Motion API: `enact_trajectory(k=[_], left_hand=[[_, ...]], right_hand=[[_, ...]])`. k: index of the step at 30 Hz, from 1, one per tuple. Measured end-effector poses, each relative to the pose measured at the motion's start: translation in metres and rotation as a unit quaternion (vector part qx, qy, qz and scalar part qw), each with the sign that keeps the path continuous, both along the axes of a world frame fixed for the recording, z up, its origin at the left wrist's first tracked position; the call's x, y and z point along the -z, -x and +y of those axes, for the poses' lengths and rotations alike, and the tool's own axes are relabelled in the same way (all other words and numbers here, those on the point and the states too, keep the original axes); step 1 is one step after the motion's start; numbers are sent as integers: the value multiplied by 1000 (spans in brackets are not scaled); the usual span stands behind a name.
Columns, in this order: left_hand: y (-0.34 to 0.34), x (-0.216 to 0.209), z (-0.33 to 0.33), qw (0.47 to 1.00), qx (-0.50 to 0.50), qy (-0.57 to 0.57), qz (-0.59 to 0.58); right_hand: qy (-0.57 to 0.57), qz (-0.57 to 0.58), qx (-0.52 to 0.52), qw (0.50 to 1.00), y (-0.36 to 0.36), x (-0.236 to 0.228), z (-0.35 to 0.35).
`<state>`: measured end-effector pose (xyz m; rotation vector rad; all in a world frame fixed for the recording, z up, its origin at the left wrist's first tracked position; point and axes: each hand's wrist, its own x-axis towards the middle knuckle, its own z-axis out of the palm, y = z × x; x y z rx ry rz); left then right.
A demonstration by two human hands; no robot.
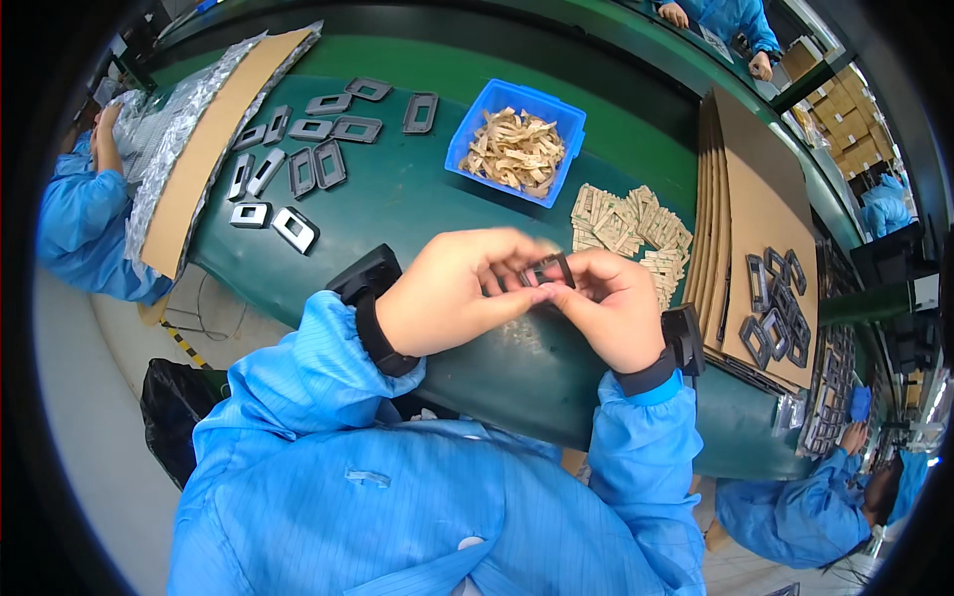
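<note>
A small black rectangular frame (pixel 564 266) is held above the table, close in front of my chest. My right hand (pixel 616 308) pinches its right side between thumb and fingers. My left hand (pixel 447 288) is closed round its left side, the upper fingers smeared by motion; the two thumbs nearly meet at its lower edge. Beyond my hands stands a blue plastic bin (pixel 571 117) filled with crumpled tan strips (pixel 512 149). Just past my right hand lies a spread of flat tan strips (pixel 608 221) in rows and loose bunches.
Several black and grey rectangular frames (pixel 329 164) lie at the far left of the green table (pixel 397 214). Cardboard sheets (pixel 760 209) stand at the right, with more black frames (pixel 775 298) on them. A cardboard and foil-wrap divider (pixel 224 129) borders the left. Co-workers in blue (pixel 795 517) sit around.
</note>
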<state>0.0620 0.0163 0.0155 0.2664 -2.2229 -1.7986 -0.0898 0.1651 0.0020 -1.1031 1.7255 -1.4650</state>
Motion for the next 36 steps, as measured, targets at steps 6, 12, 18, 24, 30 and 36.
enact_trajectory(k=[6, 12, 18, 24, 30, 36], left_hand=[[-4, 12, 4, 993, -99, -4, 58], [4, 11, 9, 978, -183, -40, 93], [-2, 11, 10, 992, -121, -24, 26], [1, 25, 16, 978, -166, -36, 123], [2, 24, 19, 972, -177, -44, 147], [6, 29, 20, 959, -147, -213, 112]], right_hand=[[71, -61, 90, 991, -2, 2, -5], [53, -104, 25, 993, 0, 11, 0], [38, -74, 40, 996, -13, 12, 4], [79, -194, 81, 974, -19, 9, 6], [78, -159, 122, 977, -25, 4, 5], [63, -202, 113, 971, -14, 20, 8]])
